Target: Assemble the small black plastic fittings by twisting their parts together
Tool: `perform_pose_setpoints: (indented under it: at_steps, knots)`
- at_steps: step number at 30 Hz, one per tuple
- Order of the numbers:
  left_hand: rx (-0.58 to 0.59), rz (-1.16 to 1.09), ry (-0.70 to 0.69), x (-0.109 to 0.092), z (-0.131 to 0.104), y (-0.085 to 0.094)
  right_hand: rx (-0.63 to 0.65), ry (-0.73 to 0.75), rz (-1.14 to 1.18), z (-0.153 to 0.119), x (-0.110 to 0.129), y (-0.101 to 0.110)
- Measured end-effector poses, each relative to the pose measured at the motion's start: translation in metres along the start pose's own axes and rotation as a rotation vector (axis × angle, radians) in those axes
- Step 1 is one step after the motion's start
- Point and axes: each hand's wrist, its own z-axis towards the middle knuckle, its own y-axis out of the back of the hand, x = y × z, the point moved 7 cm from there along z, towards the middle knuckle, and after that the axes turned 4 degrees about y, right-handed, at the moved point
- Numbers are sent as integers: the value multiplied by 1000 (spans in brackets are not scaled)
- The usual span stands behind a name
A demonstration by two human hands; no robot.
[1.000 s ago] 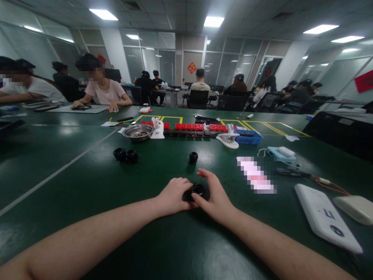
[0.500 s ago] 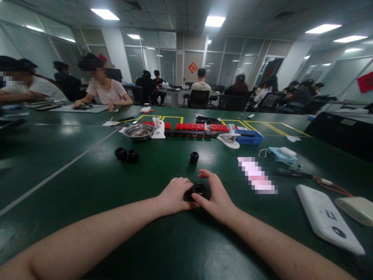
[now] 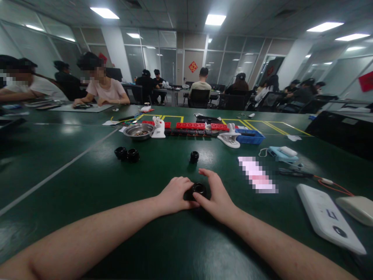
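A black round part [image 3: 199, 189] with a hollow, ring-shaped top stands upright on the green table in front of me. My left hand [image 3: 176, 194] is closed on its left side, fingers on the far side and thumb on the near side. My right hand [image 3: 215, 196] curves round its right side, with the thumb against its near edge and the index finger raised above the rest. The right hand's lower fingers are hidden. Just beyond stands a similar black part [image 3: 194, 157]. Two more, a black part [image 3: 120, 153] and its neighbour [image 3: 133, 155], sit together at the left.
Further back are a metal bowl [image 3: 139, 132] with small pieces, white clamps [image 3: 159, 128], a red strip [image 3: 190, 126] and a blue tray [image 3: 250, 137]. A blurred-out pink item [image 3: 258, 175], cables and a white device [image 3: 329, 217] lie right. A co-worker [image 3: 105, 87] sits across at left.
My hands and the black part are almost unmoved. The co-worker across at left has drawn one hand back from a small white thing on the table.
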Motion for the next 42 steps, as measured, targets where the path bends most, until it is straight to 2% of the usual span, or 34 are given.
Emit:
perform_pose_setpoints:
  at_steps: [2,4,7,12,20,27,35,42]
  knots:
    - [-4,-6,3,-1,0,1,-75,-42,-46,0,-5,4]
    - [-4,-7,8,-2,1,1,-96,-70,-65,0,-7,4]
    - [6,-5,9,-1,0,1,-46,-64,-20,0,-5,0]
    - [13,-13,15,1,0,0,67,62,112,-1,8,-4]
    - [21,2,24,-2,1,2,-24,-83,-25,-1,-5,0]
    - [21,-28,15,0,1,0,69,58,81,-2,7,-3]
    - [36,-21,26,-1,0,2,-2,-51,-27,-1,-2,0]
    - [18,-19,23,0,0,1,32,91,112,-2,12,1]
